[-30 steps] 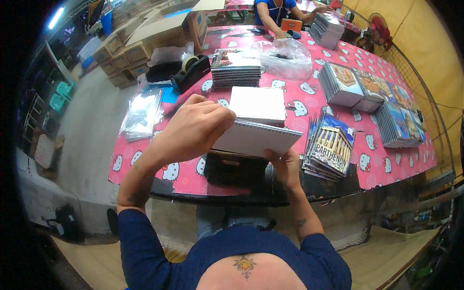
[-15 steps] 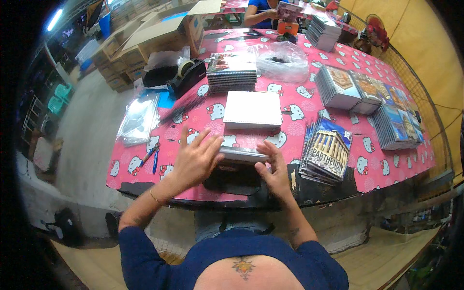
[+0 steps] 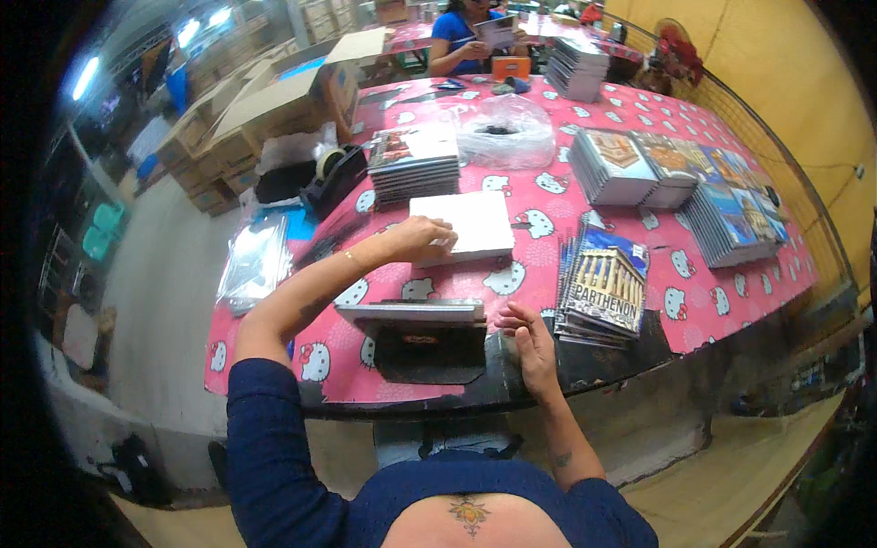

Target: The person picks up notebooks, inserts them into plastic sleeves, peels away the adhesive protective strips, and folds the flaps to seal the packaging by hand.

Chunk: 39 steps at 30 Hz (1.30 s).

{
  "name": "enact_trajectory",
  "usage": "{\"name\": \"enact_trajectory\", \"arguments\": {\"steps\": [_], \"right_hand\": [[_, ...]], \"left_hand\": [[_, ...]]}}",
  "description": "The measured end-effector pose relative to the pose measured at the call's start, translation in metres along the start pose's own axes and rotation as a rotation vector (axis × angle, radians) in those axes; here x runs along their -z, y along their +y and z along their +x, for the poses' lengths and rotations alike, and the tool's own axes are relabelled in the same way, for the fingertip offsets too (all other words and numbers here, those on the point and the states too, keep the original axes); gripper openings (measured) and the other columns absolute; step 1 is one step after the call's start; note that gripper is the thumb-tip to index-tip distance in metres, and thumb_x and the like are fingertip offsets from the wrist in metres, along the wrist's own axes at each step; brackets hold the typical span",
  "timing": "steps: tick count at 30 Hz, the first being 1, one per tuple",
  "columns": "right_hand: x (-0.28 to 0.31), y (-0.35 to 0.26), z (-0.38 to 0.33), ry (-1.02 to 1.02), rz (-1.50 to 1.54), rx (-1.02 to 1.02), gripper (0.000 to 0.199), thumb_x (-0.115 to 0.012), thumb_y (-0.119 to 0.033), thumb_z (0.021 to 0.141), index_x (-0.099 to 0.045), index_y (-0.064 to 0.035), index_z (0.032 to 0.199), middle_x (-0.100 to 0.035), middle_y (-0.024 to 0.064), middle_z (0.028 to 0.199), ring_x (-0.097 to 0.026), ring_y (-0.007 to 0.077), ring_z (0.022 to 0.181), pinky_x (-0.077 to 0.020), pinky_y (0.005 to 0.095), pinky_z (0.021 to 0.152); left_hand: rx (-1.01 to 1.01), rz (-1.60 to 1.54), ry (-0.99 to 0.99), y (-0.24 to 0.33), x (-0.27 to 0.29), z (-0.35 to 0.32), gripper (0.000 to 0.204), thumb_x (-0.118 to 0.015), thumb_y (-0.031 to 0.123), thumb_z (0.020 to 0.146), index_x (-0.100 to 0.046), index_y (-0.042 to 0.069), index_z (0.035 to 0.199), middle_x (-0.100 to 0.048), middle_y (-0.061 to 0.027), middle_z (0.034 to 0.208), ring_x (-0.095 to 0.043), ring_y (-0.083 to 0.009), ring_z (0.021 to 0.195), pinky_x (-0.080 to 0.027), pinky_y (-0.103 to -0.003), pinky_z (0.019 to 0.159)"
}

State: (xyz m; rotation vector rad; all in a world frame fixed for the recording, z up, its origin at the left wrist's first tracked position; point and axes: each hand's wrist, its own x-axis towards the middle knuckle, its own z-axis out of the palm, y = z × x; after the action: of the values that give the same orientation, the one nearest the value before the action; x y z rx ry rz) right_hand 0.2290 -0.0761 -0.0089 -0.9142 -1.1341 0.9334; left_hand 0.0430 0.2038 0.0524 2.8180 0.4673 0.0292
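Observation:
My left hand (image 3: 422, 239) reaches forward onto a stack of white sheets (image 3: 480, 219), its fingers bent and pressed together at the stack's left part. Whether a sheet is pinched there is hard to see. In front of me a black stand (image 3: 429, 356) holds a block of pages (image 3: 416, 312), with its long edge turned up. To the right of that block, my right hand (image 3: 530, 342) hovers with fingers apart and nothing in it. Beside it lies a fanned pile of spiral-bound notebooks (image 3: 605, 283) with a temple picture on the cover.
More notebook stacks stand behind (image 3: 416, 155) and at right (image 3: 621, 164). A clear plastic bag (image 3: 502, 132), a tape dispenser (image 3: 333, 178) and plastic sleeves (image 3: 256, 260) lie on the pink tablecloth. Cardboard boxes (image 3: 274, 110) are at far left. Across the table sits another person (image 3: 457, 41).
My left hand has left the block of pages and moved forward onto the white stack. My right hand has let go of the block and drawn slightly right. The view has shifted a little.

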Motion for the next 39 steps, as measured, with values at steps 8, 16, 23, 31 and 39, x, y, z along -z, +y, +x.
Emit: {"name": "enact_trajectory", "arguments": {"steps": [8, 16, 23, 31, 39], "right_hand": [[0.004, 0.001, 0.001, 0.098, 0.019, -0.076, 0.031, -0.054, -0.018, 0.1, -0.054, -0.0006, 0.126, -0.062, 0.0108, 0.114, -0.061, 0.0175, 0.104, -0.0461, 0.0309, 0.094], [-0.016, 0.009, 0.007, 0.055, -0.099, 0.013, 0.03, -0.057, -0.018, 0.098, -0.056, -0.0031, 0.125, -0.062, 0.0094, 0.114, -0.061, 0.0175, 0.105, -0.0479, 0.0324, 0.091], [-0.021, -0.003, 0.024, 0.024, -0.075, 0.008, 0.035, -0.058, -0.022, 0.098, -0.055, -0.0034, 0.127, -0.06, 0.0099, 0.117, -0.06, 0.02, 0.108, -0.0473, 0.0347, 0.094], [-0.024, -0.017, 0.025, 0.003, -0.019, 0.118, 0.08, -0.068, -0.048, 0.089, -0.035, -0.0009, 0.144, -0.043, 0.0139, 0.142, -0.042, 0.0263, 0.133, -0.0339, 0.0409, 0.109], [-0.025, -0.03, 0.026, 0.142, -0.382, 0.315, 0.023, -0.076, -0.009, 0.084, -0.063, -0.0002, 0.101, -0.068, 0.0123, 0.096, -0.066, 0.0246, 0.09, -0.049, 0.0324, 0.085]], "left_hand": [[0.047, 0.072, 0.255, 0.002, -0.023, -0.008, 0.012, -0.064, 0.011, 0.087, -0.056, 0.002, 0.089, -0.061, -0.0171, 0.086, -0.063, -0.0391, 0.083, -0.049, -0.046, 0.073], [0.283, -0.458, 0.129, -0.016, 0.004, -0.008, 0.025, -0.08, 0.023, 0.081, -0.067, 0.002, 0.088, -0.067, -0.0056, 0.077, -0.061, -0.0096, 0.076, -0.05, -0.031, 0.069], [0.126, -0.194, 0.226, -0.006, 0.022, -0.002, 0.013, -0.064, 0.01, 0.084, -0.07, 0.005, 0.094, -0.07, -0.0145, 0.087, -0.069, -0.0284, 0.081, -0.053, -0.039, 0.073], [0.04, 0.18, 0.869, 0.177, 0.138, -0.096, 0.014, -0.058, 0.003, 0.091, -0.064, 0.005, 0.103, -0.067, -0.0129, 0.094, -0.065, -0.0303, 0.083, -0.049, -0.038, 0.075], [0.0, 0.458, 0.713, 0.204, 0.084, -0.128, 0.028, -0.066, 0.007, 0.073, -0.065, 0.011, 0.1, -0.062, -0.0013, 0.083, -0.06, -0.0194, 0.076, -0.041, -0.035, 0.071]]}}
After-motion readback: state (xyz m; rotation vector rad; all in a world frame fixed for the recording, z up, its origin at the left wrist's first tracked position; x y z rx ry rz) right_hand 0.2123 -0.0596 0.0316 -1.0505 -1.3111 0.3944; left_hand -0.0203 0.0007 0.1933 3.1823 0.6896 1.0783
